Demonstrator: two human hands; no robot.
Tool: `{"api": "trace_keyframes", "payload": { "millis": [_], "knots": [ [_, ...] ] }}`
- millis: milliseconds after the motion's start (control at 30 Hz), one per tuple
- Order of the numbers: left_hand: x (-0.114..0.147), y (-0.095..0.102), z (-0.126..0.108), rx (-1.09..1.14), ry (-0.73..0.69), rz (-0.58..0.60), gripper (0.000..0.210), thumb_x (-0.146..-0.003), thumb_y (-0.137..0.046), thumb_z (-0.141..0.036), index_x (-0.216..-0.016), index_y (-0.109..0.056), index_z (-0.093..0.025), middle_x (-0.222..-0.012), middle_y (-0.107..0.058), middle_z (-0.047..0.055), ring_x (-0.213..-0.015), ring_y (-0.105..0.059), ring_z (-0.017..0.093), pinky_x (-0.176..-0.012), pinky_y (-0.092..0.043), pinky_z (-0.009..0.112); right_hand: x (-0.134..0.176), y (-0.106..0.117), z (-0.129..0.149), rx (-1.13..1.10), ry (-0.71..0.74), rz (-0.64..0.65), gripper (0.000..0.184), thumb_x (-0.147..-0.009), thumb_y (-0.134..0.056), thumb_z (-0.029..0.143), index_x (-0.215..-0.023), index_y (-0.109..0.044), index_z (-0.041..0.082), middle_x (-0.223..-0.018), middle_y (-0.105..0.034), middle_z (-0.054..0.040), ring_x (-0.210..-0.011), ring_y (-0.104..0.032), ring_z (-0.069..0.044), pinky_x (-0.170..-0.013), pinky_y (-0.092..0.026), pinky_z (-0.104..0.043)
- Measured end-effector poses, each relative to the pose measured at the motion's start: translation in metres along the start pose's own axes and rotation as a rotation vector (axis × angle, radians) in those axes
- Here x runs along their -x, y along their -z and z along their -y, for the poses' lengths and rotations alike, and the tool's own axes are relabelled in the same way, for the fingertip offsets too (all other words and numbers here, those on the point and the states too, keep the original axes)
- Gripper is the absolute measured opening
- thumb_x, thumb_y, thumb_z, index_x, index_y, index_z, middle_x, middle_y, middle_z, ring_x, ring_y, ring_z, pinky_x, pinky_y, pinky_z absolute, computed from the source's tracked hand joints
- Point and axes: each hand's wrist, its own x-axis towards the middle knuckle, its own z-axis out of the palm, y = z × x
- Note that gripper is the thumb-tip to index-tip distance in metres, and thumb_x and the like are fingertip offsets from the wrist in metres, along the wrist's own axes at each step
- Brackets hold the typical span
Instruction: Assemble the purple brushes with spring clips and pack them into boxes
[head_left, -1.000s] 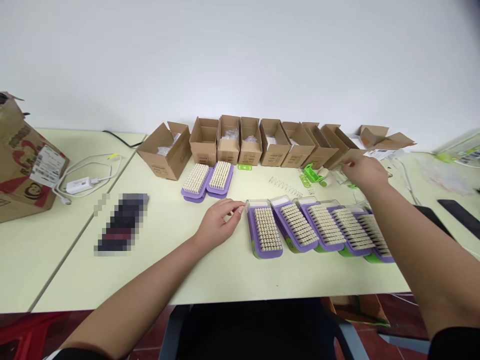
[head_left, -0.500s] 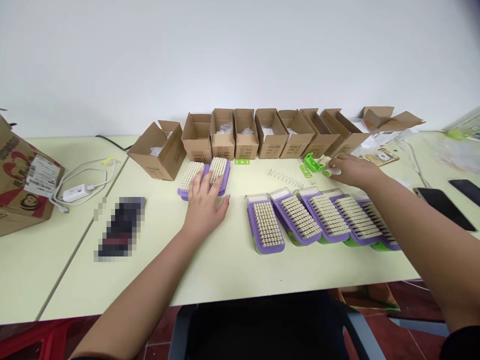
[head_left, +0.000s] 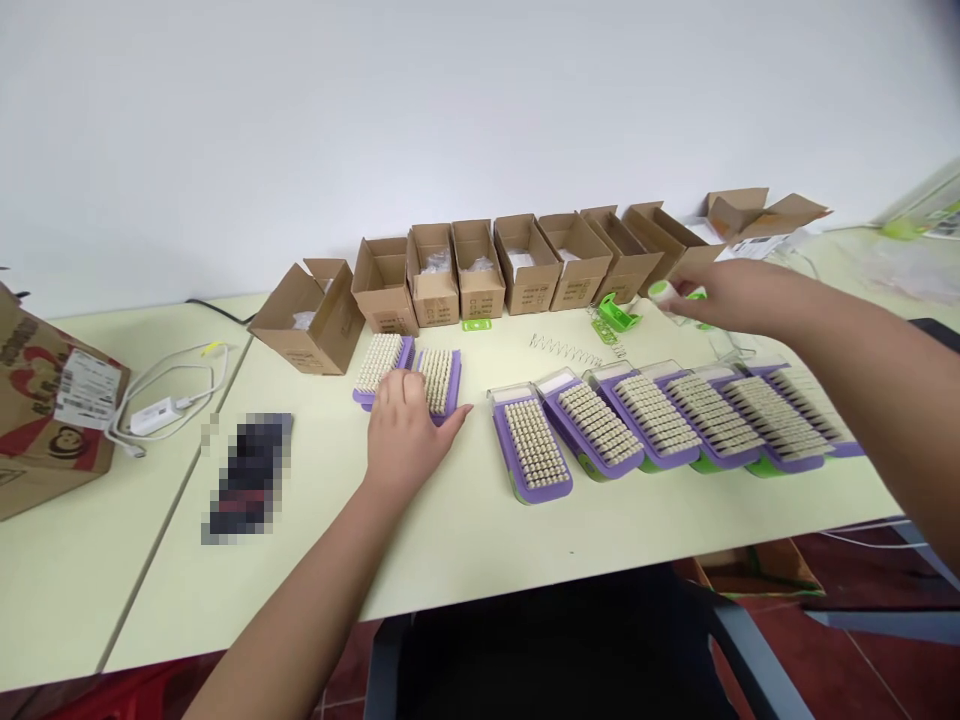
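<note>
White cylinder (head_left: 661, 291) now higher, in the pinch of the right hand (head_left: 724, 292)

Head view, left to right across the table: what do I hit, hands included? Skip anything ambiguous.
Paper bag → white adapter → pixelated dark item → left hand → wire spring → green plastic holder → right hand.

Counts: boxes (head_left: 482, 303), 9, far-right flapped one included; purple trays (head_left: 553, 492), 6 visible in front, 2 uppermost at rear; long spring (head_left: 564, 350), 1; green bracket (head_left: 619, 315), 1; paper bag (head_left: 34, 375), 1.
</note>
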Motion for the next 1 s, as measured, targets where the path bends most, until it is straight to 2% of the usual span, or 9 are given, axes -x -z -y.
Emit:
{"api": "trace_keyframes", "payload": {
  "millis": [67, 133, 233, 300, 467, 633, 767, 900, 1000],
  "knots": [
    [0.002, -0.004, -0.002, 0.002, 0.031, 0.003, 0.087, -0.093, -0.074, -0.064, -0.157, -0.043, -0.014, -0.151, -0.054, 0.027, -0.146, -0.051, 0.046, -0.12, -0.047, 0.061, 0.024, 0.015, 0.04, 0.037, 0.164, 0.15, 0.038, -0.086, -0.086, 0.049, -0.098, -0.081, 0.014, -0.099, -0.081, -0.008, -0.075, -0.062, -0.013, -0.073, -0.033, -0.037],
    [0.004, -0.007, -0.004, -0.022, 0.053, 0.055, 0.098, -0.095, -0.071, -0.064, -0.169, -0.029, -0.015, -0.167, -0.043, 0.028, -0.154, -0.044, 0.048, -0.122, -0.044, 0.063, 0.054, 0.021, 0.085, -0.132, 0.315, 0.114, 0.031, -0.097, -0.077, 0.049, -0.107, -0.079, 0.019, -0.104, -0.08, -0.0067, -0.088, -0.068, -0.019, -0.076, -0.042, -0.036],
    [0.003, -0.008, -0.005, -0.053, 0.052, 0.152, 0.093, -0.101, -0.063, -0.057, -0.173, -0.023, -0.014, -0.167, -0.048, 0.027, -0.152, -0.049, 0.047, -0.123, -0.043, 0.064, 0.095, 0.007, 0.138, -0.406, 0.495, 0.151, 0.018, -0.102, -0.068, 0.04, -0.108, -0.075, 0.026, -0.107, -0.078, -0.0046, -0.094, -0.071, -0.024, -0.079, -0.052, -0.038],
    [0.002, -0.005, -0.004, -0.079, 0.039, 0.196, 0.09, -0.1, -0.061, -0.051, -0.173, -0.024, -0.011, -0.16, -0.056, 0.026, -0.148, -0.054, 0.045, -0.123, -0.042, 0.063, 0.112, -0.012, 0.157, -0.472, 0.537, 0.195, 0.019, -0.101, -0.066, 0.04, -0.112, -0.074, 0.028, -0.11, -0.079, -0.0052, -0.097, -0.072, -0.028, -0.082, -0.056, -0.041],
    [0.002, 0.002, -0.008, -0.109, -0.012, 0.249, 0.086, -0.091, -0.065, -0.032, -0.17, -0.032, -0.015, -0.163, -0.056, 0.021, -0.147, -0.056, 0.042, -0.127, -0.039, 0.059, 0.122, -0.046, 0.15, -0.567, 0.483, 0.14, 0.022, -0.102, -0.063, 0.039, -0.119, -0.074, 0.03, -0.11, -0.079, -0.0037, -0.1, -0.073, -0.029, -0.086, -0.058, -0.041],
    [0.006, 0.0, -0.016, -0.146, 0.063, 0.213, 0.091, -0.098, -0.067, -0.053, -0.171, -0.028, -0.015, -0.158, -0.058, 0.024, -0.14, -0.06, 0.048, -0.115, -0.049, 0.061, 0.118, -0.049, 0.133, -0.442, 0.441, 0.001, 0.028, -0.095, -0.069, 0.034, -0.122, -0.072, 0.027, -0.111, -0.08, -0.0063, -0.101, -0.075, -0.031, -0.087, -0.057, -0.043],
    [0.006, -0.001, -0.012, -0.099, 0.031, 0.241, 0.086, -0.103, -0.064, -0.046, -0.174, -0.024, -0.017, -0.151, -0.064, 0.021, -0.135, -0.064, 0.043, -0.108, -0.056, 0.055, 0.117, -0.056, 0.133, -0.408, 0.393, -0.003, 0.031, -0.095, -0.069, 0.034, -0.124, -0.072, 0.025, -0.111, -0.081, -0.0072, -0.101, -0.076, -0.031, -0.088, -0.058, -0.044],
    [0.002, 0.002, -0.006, 0.009, -0.064, 0.125, 0.085, -0.101, -0.068, -0.037, -0.174, -0.026, -0.024, -0.163, -0.056, 0.016, -0.146, -0.057, 0.038, -0.114, -0.056, 0.052, 0.119, -0.062, 0.134, -0.549, 0.367, 0.003, 0.033, -0.096, -0.069, 0.033, -0.128, -0.071, 0.024, -0.116, -0.08, -0.0074, -0.103, -0.077, -0.028, -0.091, -0.06, -0.042],
    [0.0, 0.005, -0.006, 0.119, -0.2, 0.018, 0.086, -0.101, -0.071, -0.03, -0.174, -0.027, -0.028, -0.164, -0.055, 0.014, -0.149, -0.056, 0.035, -0.121, -0.053, 0.051, 0.122, -0.062, 0.134, -0.665, 0.324, 0.026, 0.038, -0.098, -0.07, 0.032, -0.135, -0.069, 0.026, -0.117, -0.079, -0.0073, -0.103, -0.075, -0.027, -0.088, -0.061, -0.039]
  ]
}}
